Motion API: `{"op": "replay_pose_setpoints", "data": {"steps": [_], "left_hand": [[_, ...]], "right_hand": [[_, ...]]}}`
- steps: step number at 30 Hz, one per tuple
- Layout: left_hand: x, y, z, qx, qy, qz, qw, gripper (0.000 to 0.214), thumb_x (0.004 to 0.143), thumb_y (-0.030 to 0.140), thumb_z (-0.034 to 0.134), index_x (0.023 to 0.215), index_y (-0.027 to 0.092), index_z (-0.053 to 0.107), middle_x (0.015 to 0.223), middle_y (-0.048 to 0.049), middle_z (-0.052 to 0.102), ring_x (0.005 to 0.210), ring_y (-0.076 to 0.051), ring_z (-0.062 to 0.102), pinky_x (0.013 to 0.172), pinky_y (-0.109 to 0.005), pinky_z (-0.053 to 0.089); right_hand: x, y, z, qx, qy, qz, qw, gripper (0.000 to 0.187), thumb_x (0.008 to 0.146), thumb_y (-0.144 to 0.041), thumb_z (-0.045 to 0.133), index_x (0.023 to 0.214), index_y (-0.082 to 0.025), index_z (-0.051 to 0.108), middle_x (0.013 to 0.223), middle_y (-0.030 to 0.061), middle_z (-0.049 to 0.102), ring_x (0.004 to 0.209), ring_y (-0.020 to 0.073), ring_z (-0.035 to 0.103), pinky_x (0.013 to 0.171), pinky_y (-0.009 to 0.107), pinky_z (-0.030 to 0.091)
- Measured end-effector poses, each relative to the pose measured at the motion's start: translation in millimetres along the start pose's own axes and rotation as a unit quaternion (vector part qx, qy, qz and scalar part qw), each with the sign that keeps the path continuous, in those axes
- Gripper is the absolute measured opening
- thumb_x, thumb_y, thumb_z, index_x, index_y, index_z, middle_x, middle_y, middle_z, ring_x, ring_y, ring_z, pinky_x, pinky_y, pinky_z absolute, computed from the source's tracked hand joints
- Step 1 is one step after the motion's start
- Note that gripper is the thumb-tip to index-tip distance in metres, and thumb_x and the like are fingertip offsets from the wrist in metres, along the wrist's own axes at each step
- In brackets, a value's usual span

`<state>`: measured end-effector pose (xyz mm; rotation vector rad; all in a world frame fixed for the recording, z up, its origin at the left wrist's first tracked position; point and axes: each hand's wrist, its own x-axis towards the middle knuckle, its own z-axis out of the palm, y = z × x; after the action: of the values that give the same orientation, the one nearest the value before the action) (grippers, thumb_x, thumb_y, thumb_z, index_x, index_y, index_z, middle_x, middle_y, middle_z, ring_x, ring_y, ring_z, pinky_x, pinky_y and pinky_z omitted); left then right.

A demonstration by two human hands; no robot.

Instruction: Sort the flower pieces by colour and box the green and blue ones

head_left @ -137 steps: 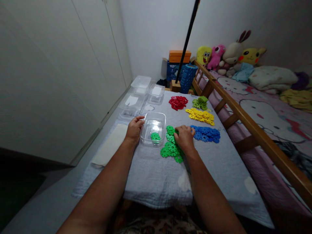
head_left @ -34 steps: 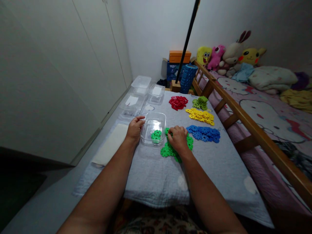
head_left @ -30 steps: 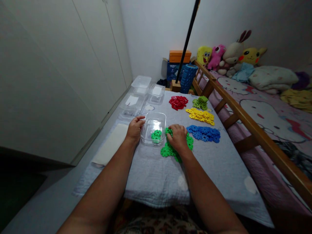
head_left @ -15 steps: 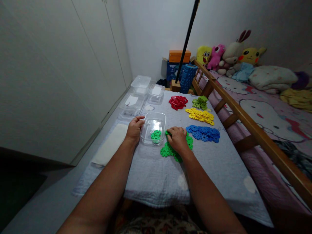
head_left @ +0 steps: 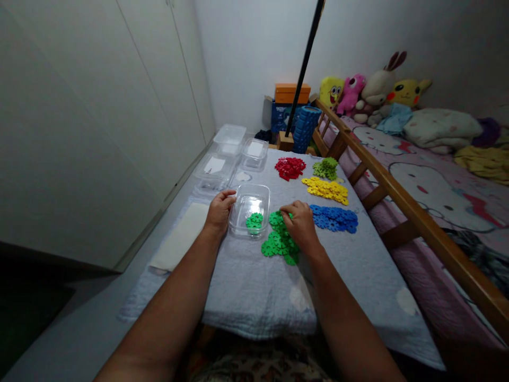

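My left hand (head_left: 219,213) grips the left rim of a clear plastic container (head_left: 264,199) standing on the cloth-covered table. Inside it, near the front right corner, lie a few green snowflake discs (head_left: 254,222), toy pieces with notched edges. To the container's right is a spread of overlapping green discs (head_left: 278,243). Over the right part of that spread is my right hand (head_left: 301,222), its thumb and fingers closed at a green disc (head_left: 287,216). The palm hides some of the pieces below.
Beyond my right hand lie blue discs (head_left: 334,218), yellow discs (head_left: 325,191), red pieces (head_left: 290,168) and light green pieces (head_left: 326,168). Clear containers (head_left: 214,167) stand at the back left, above a folded cream cloth (head_left: 181,239). A wooden bed rail (head_left: 382,191) borders the right side.
My right hand has shifted slightly right over the green discs, its fingers drawing together into a pinch. My left hand stays on the container.
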<state>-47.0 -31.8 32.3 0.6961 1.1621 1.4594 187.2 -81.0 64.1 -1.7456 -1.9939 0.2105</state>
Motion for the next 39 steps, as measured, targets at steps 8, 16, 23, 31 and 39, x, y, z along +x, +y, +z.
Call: {"op": "replay_pose_setpoints", "data": {"steps": [8, 16, 23, 31, 39], "left_hand": [[0.5, -1.3, -0.6, 0.003, 0.0, 0.006, 1.0, 0.043, 0.053, 0.027, 0.078, 0.094, 0.018, 0.068, 0.064, 0.0039, 0.062, 0.056, -0.012, 0.053, 0.053, -0.023, 0.038], [2.5, -2.9, -1.4, -0.02, -0.012, -0.006, 1.0, 0.045, 0.054, 0.025, 0.079, 0.096, 0.019, 0.066, 0.063, 0.004, 0.063, 0.054, -0.013, 0.056, 0.052, -0.023, 0.039], [2.2, -3.1, -2.1, -0.026, -0.009, -0.007, 1.0, 0.044, 0.055, 0.024, 0.078, 0.097, 0.019, 0.065, 0.063, 0.0041, 0.063, 0.053, -0.013, 0.056, 0.052, -0.023, 0.04], [3.9, -4.3, -3.2, -0.023, -0.01, 0.0, 1.0, 0.048, 0.054, 0.024, 0.078, 0.099, 0.018, 0.065, 0.063, 0.0049, 0.061, 0.054, -0.012, 0.055, 0.051, -0.022, 0.038], [2.8, -3.3, -3.2, -0.009, -0.015, 0.001, 1.0, 0.043, 0.055, 0.024, 0.077, 0.096, 0.019, 0.066, 0.062, 0.0047, 0.061, 0.054, -0.012, 0.055, 0.051, -0.021, 0.037]], "right_hand": [[27.2, -46.3, -9.7, 0.056, -0.003, -0.059, 0.997, 0.021, 0.099, -0.019, 0.058, 0.106, -0.022, 0.077, 0.109, 0.0064, 0.077, 0.11, 0.0238, 0.059, 0.103, 0.039, 0.035], [40.8, -55.8, 15.3, -0.066, -0.083, -0.093, 0.99, 0.025, 0.097, -0.016, 0.058, 0.101, -0.028, 0.08, 0.102, 0.0064, 0.076, 0.114, 0.0258, 0.053, 0.119, 0.06, 0.012], [43.9, -50.3, 18.7, -0.065, -0.059, -0.097, 0.991, 0.03, 0.098, -0.015, 0.053, 0.107, -0.029, 0.079, 0.104, 0.0061, 0.077, 0.113, 0.0263, 0.054, 0.121, 0.061, 0.009], [40.0, -20.3, 5.7, -0.003, -0.005, -0.012, 1.0, 0.028, 0.098, -0.019, 0.052, 0.113, -0.023, 0.076, 0.122, 0.0095, 0.075, 0.118, 0.0278, 0.056, 0.11, 0.045, 0.029], [23.0, -3.4, 13.6, -0.126, -0.145, -0.014, 0.981, 0.03, 0.091, -0.034, 0.069, 0.118, -0.023, 0.077, 0.13, 0.0138, 0.069, 0.123, 0.033, 0.054, 0.106, 0.048, 0.032]]}}
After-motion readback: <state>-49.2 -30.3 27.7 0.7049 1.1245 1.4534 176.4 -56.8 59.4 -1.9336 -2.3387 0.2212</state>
